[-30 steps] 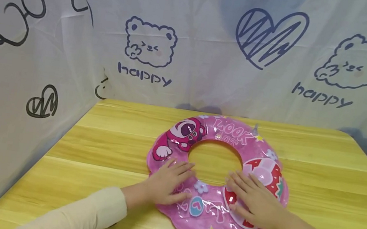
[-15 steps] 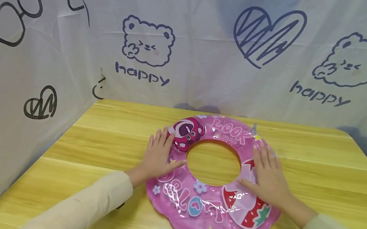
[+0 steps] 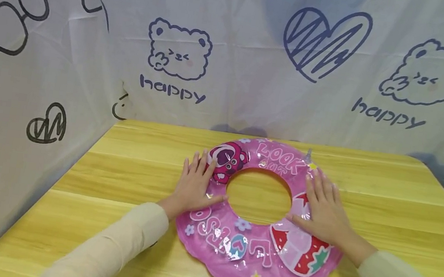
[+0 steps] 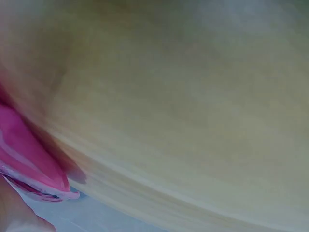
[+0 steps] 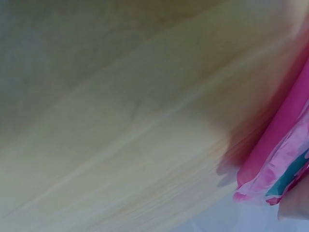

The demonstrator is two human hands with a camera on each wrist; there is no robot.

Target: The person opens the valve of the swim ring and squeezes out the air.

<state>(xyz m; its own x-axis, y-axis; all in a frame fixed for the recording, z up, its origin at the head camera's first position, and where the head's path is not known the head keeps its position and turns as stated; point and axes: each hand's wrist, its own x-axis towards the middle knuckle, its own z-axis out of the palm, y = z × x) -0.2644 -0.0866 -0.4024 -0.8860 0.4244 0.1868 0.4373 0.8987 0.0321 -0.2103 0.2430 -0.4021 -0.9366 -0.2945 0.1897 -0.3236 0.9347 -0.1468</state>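
Observation:
A pink inflatable swim ring (image 3: pixel 230 270) lies flat on the wooden table, printed with a bear, strawberries and lettering. My left hand (image 3: pixel 195 186) rests on its left side with fingers spread, the thumb reaching toward the inner hole. On the right side, over a strawberry print, my right hand (image 3: pixel 326 213) lies with straight fingers, pointing away from me. A small clear valve (image 3: pixel 309 155) sticks up at the ring's far right edge. Both wrist views catch only the ring's pink edge (image 4: pixel 26 150) and a bit of each hand.
The light wooden table (image 3: pixel 115 180) extends on both sides of the ring. White cloth (image 3: pixel 237 84) with drawn bears, hearts and "happy" lettering hangs behind the table and along its sides.
Both hands have moved from the near inner part of the ring outward and away, onto its left and right sides. The ring stays in nearly the same place.

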